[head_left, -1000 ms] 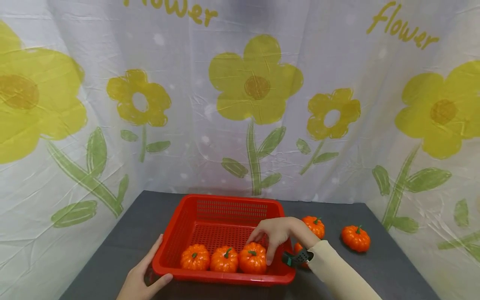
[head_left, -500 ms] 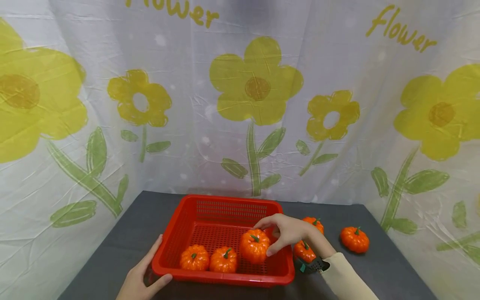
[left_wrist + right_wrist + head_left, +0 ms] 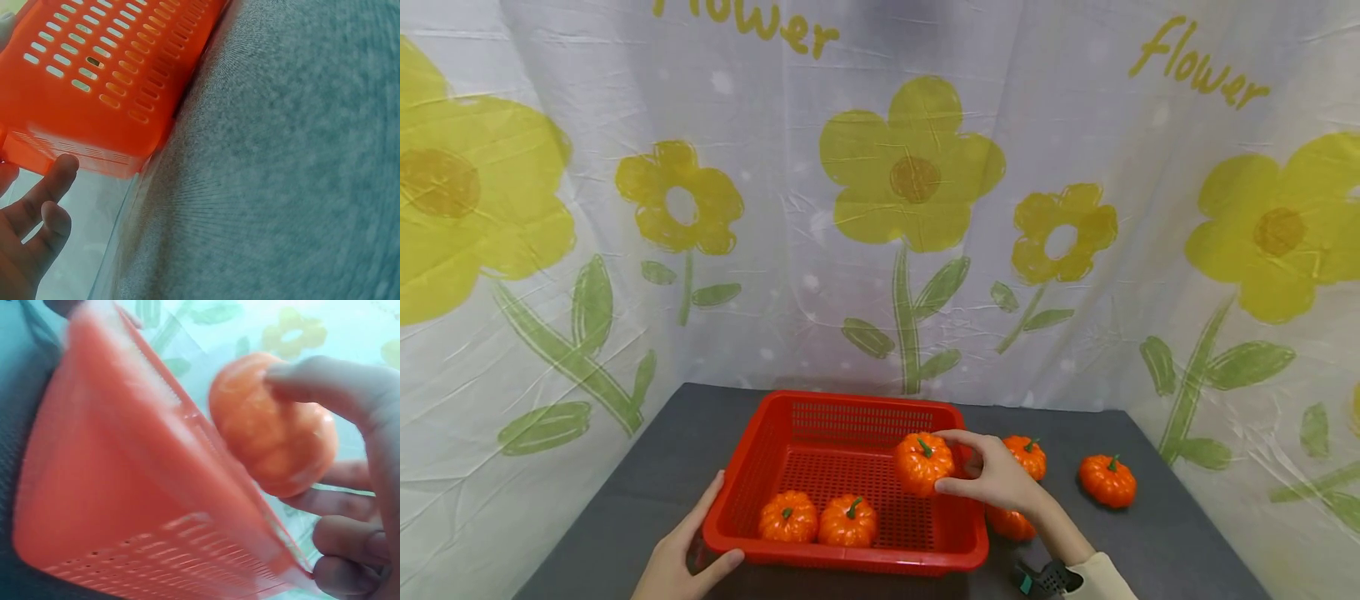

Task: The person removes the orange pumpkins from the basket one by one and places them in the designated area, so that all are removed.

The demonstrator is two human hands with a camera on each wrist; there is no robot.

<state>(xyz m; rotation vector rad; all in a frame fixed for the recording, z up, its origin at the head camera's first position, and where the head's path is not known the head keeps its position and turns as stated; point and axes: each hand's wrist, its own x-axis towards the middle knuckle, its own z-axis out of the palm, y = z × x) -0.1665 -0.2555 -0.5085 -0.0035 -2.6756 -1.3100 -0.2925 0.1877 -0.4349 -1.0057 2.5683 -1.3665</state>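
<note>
My right hand (image 3: 988,475) pinches a small orange toy pumpkin (image 3: 923,464) between thumb and fingers, held over the right side of the red plastic basket (image 3: 850,557). In the right wrist view the held pumpkin (image 3: 272,434) is beside the basket's rim, thumb across one side and fingers beneath. At the basket's front left corner, my left hand (image 3: 681,550) holds on, thumb over the front rim and fingers along the left side. Two more pumpkins, one left (image 3: 787,517) and one right (image 3: 847,522), sit inside along the front wall.
Right of the basket are a pumpkin (image 3: 1026,456) behind my right hand, another (image 3: 1013,525) partly hidden below it, and one (image 3: 1107,481) farther right. All stand on the dark grey table (image 3: 647,467). A flower-printed curtain (image 3: 790,317) closes in the back and sides.
My right hand has lifted the third pumpkin from the basket's front right and moved it up and rightward toward the right rim. The left hand has stayed in place.
</note>
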